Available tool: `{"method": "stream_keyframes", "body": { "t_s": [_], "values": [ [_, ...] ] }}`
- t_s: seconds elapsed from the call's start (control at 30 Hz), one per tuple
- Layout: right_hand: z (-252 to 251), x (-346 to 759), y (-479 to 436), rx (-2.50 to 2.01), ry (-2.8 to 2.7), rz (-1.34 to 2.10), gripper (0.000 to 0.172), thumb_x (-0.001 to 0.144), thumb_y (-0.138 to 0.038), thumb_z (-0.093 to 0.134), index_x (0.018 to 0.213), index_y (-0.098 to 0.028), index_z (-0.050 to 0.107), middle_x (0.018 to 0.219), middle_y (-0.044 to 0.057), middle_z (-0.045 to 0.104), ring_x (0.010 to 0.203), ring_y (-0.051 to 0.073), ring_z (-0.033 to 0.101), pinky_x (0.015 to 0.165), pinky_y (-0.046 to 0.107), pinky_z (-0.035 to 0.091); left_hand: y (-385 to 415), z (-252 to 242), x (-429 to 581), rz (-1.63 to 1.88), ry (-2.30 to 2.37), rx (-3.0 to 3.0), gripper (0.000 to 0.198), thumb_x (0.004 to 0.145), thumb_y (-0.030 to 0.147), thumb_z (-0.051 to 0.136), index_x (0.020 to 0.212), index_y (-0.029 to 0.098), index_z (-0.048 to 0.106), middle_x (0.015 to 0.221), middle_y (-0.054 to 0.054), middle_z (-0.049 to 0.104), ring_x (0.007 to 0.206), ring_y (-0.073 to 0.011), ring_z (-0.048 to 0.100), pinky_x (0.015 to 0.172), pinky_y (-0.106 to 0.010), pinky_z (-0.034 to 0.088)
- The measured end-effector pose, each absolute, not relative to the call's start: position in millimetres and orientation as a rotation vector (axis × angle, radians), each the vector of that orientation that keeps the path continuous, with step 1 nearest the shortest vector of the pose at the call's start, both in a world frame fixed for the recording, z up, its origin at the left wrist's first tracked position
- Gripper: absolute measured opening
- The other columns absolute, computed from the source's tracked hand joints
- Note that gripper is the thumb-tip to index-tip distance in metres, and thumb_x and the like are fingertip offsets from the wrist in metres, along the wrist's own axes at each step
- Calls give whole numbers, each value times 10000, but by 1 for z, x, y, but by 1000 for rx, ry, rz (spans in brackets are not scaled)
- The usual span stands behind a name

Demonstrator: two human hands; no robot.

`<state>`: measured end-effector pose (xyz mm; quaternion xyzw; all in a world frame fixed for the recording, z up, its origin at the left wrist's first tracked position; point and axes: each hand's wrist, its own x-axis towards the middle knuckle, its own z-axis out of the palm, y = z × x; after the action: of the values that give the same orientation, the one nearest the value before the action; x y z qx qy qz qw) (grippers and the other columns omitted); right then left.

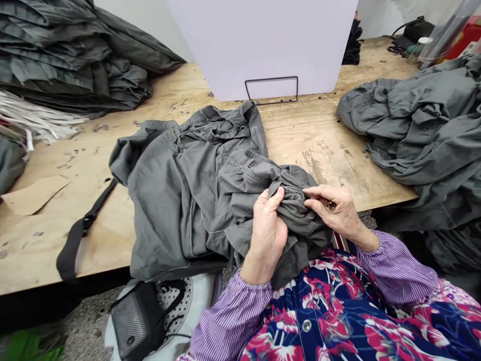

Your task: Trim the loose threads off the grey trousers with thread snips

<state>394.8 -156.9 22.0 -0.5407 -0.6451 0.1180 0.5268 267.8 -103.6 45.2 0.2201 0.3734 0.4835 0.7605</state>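
left hand (267,234) and right hand (333,208) close together, both pinching gathered waistband (291,193) of grey work trousers (176,210), bunched on wooden table (323,155); black strap (84,228) just beside.

Two hands (267,235) (332,208), one grey garment (176,210), two garment heaps (75,60) (424,130)

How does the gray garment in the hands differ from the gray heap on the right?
The garment is gathered at its waistband by the left hand and right hand; the heap lies untouched. The garment spreads mid-bench; the heap bunches at the right end of the wooden bench, spilling over its edge. Both are gray cloth.
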Motion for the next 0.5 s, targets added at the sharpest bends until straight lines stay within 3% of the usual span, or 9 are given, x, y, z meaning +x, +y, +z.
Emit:
{"method": "stream_keyframes", "body": {
  "t_s": [0.13,0.3,0.5],
  "values": [
    [22,394,-156,-1263,-1614,315,140,802,-127,511,675,-159,558,620,-4,552,578,90,503,558,216,390,-108,47,267,1045,811,562,262,572,152,744,787,143,594,748,29,660,670,-73,589,709,-200,463],
    [37,397,-157,-1203,-1125,897,199,816,-208,500,624,-161,482,546,-40,440,474,55,361,436,185,278,-113,51,258,967,844,817,321,562,81,716,834,140,555,785,21,642,718,-97,584,716,-217,470],
    [37,396,-153,-902,-788,1166,142,788,-235,552,697,-172,463,818,0,561,509,39,375,390,157,282,-113,52,256,902,859,935,339,527,37,678,814,145,533,742,39,610,680,-85,546,642,-177,442]
  ]
}}
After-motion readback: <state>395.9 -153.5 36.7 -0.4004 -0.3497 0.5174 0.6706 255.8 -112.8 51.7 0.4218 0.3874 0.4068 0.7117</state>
